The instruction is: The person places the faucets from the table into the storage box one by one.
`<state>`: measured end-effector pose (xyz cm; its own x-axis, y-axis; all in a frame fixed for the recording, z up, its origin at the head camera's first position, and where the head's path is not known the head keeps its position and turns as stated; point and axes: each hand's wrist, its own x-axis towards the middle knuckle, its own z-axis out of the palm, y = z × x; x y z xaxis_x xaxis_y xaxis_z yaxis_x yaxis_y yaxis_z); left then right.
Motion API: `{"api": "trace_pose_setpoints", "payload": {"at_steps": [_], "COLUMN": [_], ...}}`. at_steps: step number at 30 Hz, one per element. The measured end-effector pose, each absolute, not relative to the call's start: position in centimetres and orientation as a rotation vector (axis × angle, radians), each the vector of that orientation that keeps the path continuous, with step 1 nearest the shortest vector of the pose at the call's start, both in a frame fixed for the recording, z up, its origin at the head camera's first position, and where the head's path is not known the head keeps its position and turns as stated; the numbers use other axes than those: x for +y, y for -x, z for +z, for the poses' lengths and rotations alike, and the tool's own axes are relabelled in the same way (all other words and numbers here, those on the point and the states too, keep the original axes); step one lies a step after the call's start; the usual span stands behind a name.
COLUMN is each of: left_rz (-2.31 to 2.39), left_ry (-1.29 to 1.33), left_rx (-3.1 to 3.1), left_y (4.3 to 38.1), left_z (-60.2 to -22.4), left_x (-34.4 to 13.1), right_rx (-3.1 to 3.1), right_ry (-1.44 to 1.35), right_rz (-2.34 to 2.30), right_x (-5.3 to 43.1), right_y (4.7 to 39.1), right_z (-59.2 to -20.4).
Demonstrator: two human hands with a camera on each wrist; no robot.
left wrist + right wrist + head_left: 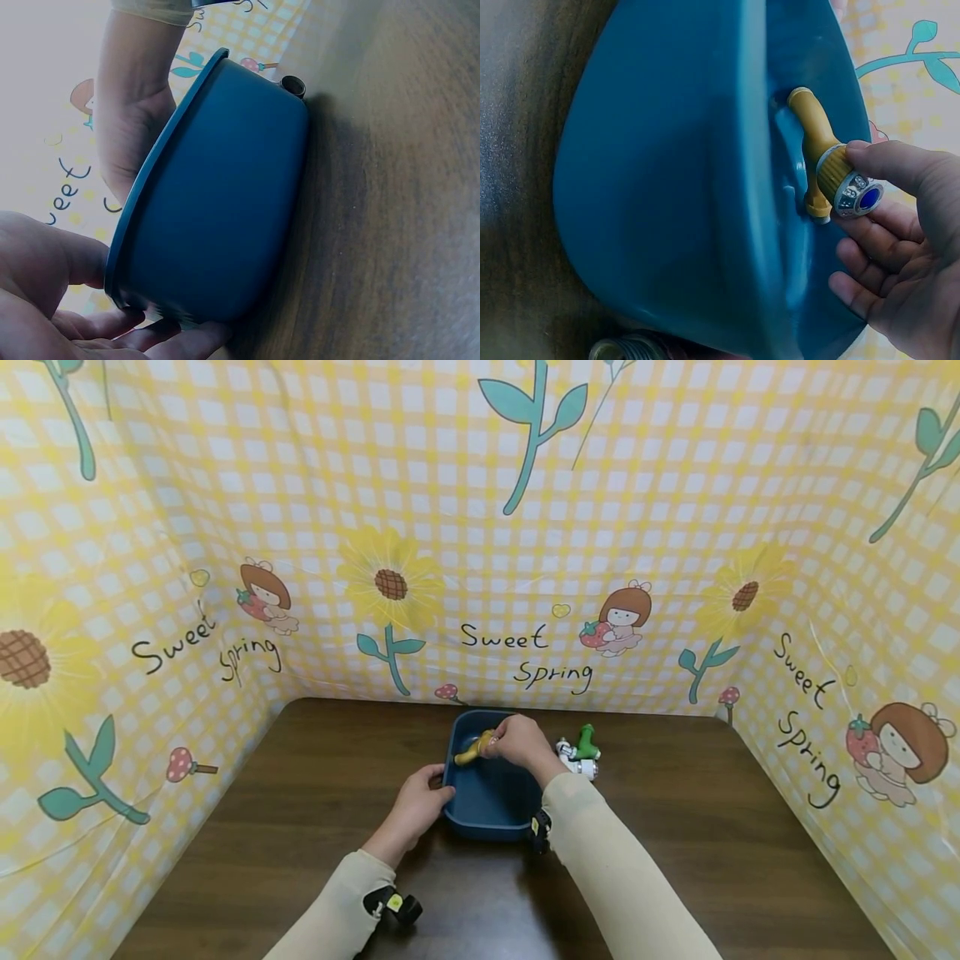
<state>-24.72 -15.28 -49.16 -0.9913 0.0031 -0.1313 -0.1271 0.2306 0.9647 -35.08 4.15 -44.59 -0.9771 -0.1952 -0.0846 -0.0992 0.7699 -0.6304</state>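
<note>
A blue plastic basin (491, 827) stands on the brown table near the back wall. My left hand (417, 800) grips its left side, with the thumb at the rim (161, 150) and the other fingers against the outer wall. Inside the basin, my right hand (521, 745) pinches the ribbed knob of a yellow faucet (815, 124) between thumb and fingers. A blue dot marks the end of that knob. The faucet's slim spout points toward the basin's left wall in the head view. Whether it touches the floor of the basin, I cannot tell.
Right of the basin lie a green faucet (587, 742) and white fittings (581, 766) with metal ends. In the right wrist view a threaded metal end (622, 349) shows beside the basin. Yellow checked cloth (495, 568) walls in the table (337, 743) at the back and both sides.
</note>
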Motion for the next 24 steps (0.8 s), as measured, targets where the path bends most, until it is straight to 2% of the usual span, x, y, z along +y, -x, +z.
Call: {"api": "trace_pose_setpoints", "payload": {"at_steps": [24], "left_rz": [1.862], "left_ry": [0.123], "left_rx": [2.378], "left_y": [24.71], "left_z": [-49.13], "left_x": [-15.35], "right_rx": [2.803], "right_ry": [0.278], "right_rz": [-0.951], "right_x": [4.08], "right_y": [35.19], "right_z": [-45.15]}}
